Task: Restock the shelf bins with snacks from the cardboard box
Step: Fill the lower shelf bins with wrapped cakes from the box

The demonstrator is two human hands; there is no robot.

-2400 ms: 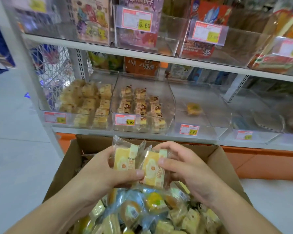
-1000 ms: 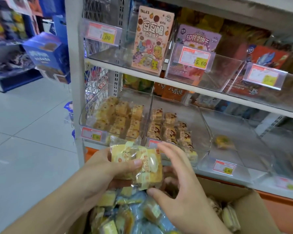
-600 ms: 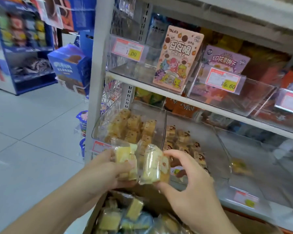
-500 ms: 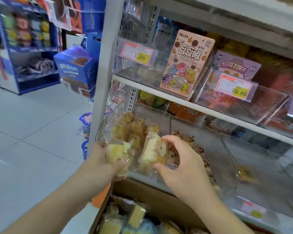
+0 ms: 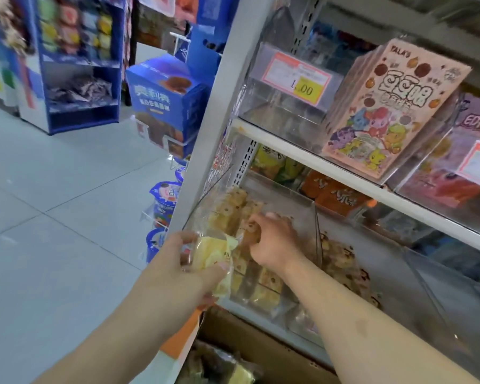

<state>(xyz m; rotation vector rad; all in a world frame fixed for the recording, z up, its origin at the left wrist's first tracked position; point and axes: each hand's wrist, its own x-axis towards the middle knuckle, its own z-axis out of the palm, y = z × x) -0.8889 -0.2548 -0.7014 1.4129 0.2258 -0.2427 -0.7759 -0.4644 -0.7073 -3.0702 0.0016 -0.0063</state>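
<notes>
My left hand (image 5: pixel 185 261) holds a yellow wrapped cake (image 5: pixel 209 254) in front of the leftmost clear bin (image 5: pixel 294 195) on the lower shelf. My right hand (image 5: pixel 273 239) reaches inside that bin, fingers curled over a wrapped cake (image 5: pixel 254 231) among the stacked yellow cakes (image 5: pixel 230 209). The cardboard box (image 5: pixel 261 342) stands on the floor below the shelf, with more wrapped snacks (image 5: pixel 227 367) showing inside it.
A second bin (image 5: pixel 341 256) to the right holds brown-dotted snacks. The upper shelf carries a clear bin with a 1.00 price tag (image 5: pixel 297 79) and a pink cartoon snack box (image 5: pixel 383 112). Blue display stands (image 5: pixel 78 65) and stacked cups (image 5: pixel 164 200) stand on the tiled floor at left.
Both hands have risen from the box toward the shelf. My right hand has gone into the leftmost bin with its cake; my left hand stays outside the bin front, still holding its cake.
</notes>
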